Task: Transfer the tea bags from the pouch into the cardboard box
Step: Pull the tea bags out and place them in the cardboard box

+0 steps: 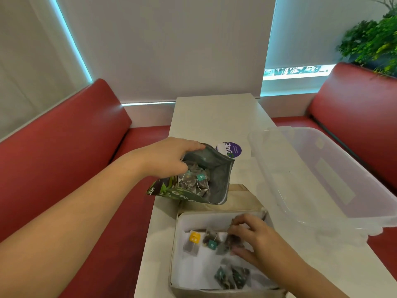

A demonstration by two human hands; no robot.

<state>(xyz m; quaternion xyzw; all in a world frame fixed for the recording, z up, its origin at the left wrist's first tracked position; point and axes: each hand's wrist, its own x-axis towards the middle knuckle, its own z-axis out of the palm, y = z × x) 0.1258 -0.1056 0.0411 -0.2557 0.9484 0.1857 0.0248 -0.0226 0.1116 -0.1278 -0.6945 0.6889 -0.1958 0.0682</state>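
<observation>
Meanwhile left hand (169, 158) gripping pouch (204, 179) tilted mouth-open toward cardboard box (178, 250) for easy reach, right hand (249, 237) pinching tea bag (233, 240) inside

A narrow white desk (217, 117) runs between two red padded bench seats (71, 151) (354, 108). Behind it, pale roller blinds (167, 46) cover windows, with cool daylight glowing along their edges. Green foliage (373, 41) fills the upper right corner.
</observation>
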